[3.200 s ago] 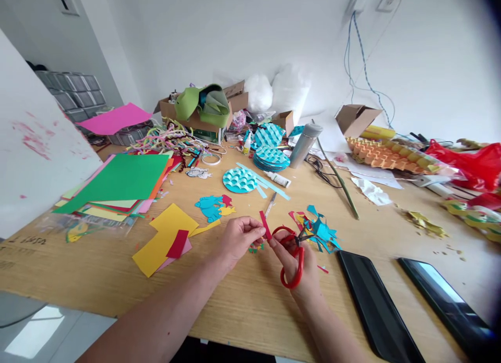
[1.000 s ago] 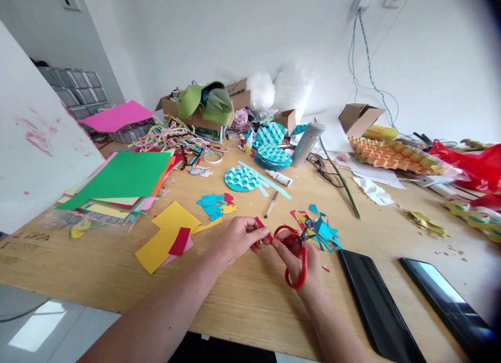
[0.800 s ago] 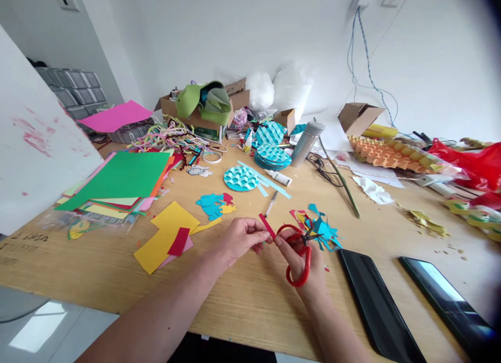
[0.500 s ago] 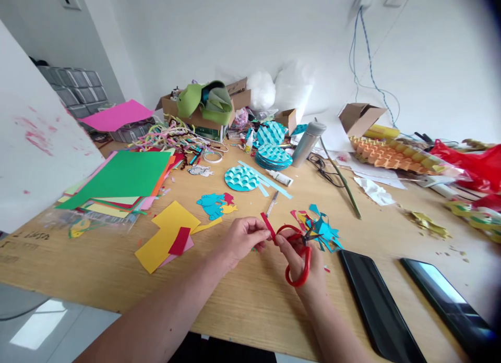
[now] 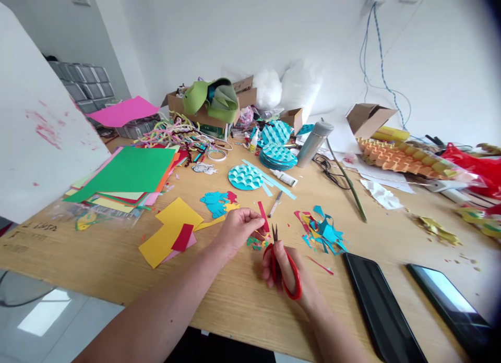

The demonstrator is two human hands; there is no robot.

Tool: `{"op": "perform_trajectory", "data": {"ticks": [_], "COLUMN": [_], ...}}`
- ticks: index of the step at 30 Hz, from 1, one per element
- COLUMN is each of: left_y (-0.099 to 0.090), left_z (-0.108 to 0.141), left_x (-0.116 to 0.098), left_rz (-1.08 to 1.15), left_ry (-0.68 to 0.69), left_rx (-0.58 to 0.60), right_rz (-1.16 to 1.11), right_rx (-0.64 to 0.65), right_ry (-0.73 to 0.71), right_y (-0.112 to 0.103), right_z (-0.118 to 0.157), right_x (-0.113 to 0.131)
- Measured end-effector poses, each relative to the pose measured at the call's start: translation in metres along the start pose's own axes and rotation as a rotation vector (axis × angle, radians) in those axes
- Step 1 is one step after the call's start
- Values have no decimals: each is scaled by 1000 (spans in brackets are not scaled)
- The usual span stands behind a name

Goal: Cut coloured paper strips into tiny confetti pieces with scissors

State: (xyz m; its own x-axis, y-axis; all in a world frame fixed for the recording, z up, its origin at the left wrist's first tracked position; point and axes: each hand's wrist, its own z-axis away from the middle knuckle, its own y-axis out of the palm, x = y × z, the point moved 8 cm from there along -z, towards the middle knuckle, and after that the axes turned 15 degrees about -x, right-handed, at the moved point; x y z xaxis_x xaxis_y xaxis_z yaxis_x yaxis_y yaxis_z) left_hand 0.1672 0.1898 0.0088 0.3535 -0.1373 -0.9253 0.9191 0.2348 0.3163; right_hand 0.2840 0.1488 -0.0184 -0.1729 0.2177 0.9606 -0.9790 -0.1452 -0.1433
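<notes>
Between the fingertips of my left hand (image 5: pixel 245 228) is a narrow red paper strip (image 5: pixel 263 216), its free end pointing up and away from me. My right hand (image 5: pixel 287 271) grips red-handled scissors (image 5: pixel 294 285), thumb and fingers through the loops. Their blades point away from me, nearly together, just right of the strip's lower end. Tiny green and coloured paper bits (image 5: pixel 256 243) lie on the table under my left fingers. A thin red sliver (image 5: pixel 321 265) rests right of my right hand. Blue fish cutouts (image 5: pixel 214 202) lie beyond my left hand, with red and yellow ones beside them.
Yellow paper (image 5: pixel 178 212) and a red piece (image 5: pixel 182 238) lie left. Blue scraps (image 5: pixel 326 232) sit to the right, above a black phone (image 5: pixel 376 300). A pen (image 5: pixel 275 204), a scalloped blue disc (image 5: pixel 245 178), a glue tube (image 5: pixel 284 177) and a grey flask (image 5: pixel 315 144) stand or lie farther back.
The scissors have swung from pointing right to pointing forward, their blades now near the strip. A red sliver now lies on the table at right. The view has shifted slightly.
</notes>
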Motion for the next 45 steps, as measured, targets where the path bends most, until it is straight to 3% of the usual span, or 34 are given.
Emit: {"op": "perform_trajectory", "data": {"ticks": [20,45], "left_y": [2,1], "left_z": [1,0], "left_x": [2,3], "left_rz": [3,9], "left_ry": [-10,-30], "left_rx": [-2,-21], "right_rz": [204,283], "right_rx": [36,-28], "right_ry": [-77,-5], "right_y": [5,2], "right_z": [0,-1], "right_x": [3,-7]}}
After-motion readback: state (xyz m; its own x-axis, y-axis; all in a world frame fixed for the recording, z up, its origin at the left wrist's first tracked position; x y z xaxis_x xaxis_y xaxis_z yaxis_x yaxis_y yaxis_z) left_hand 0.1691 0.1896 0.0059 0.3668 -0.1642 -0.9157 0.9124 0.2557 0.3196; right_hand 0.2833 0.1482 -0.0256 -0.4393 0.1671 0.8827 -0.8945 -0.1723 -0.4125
